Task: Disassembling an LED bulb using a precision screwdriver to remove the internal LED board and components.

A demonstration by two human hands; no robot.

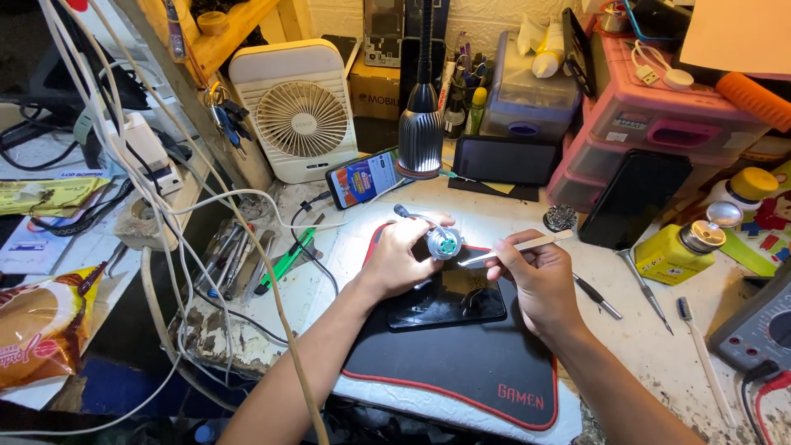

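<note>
My left hand [400, 255] has its fingers clamped around a small round metal part [444, 241], silver with a pale blue-green face, and I'm holding it up just above the dark phone [449, 298] lying face-down on the black mat [461, 363]. A short grey cable end [401, 211] sticks out past my knuckles. My right hand [535, 276] pinches a pair of tweezers [515, 246], fingers closed tight on the shaft, and the tip sits right at the face of that metal part, touching it or as good as. Bright light falls here from the lamp [422, 124] standing just behind, at the back of the counter [651, 346]. Beside the lamp's base a lit smartphone [362, 177] leans, and left of that stands a white desk fan [301, 111]. To my right, a yellow bottle [680, 247] with a metal cap, a dark slab [630, 198] propped against pink drawers [651, 124], and loose screwdrivers [643, 288] on the counter. Off to the left edge, a cluster of hand tools [235, 255] lies under white cables [165, 198].
</note>
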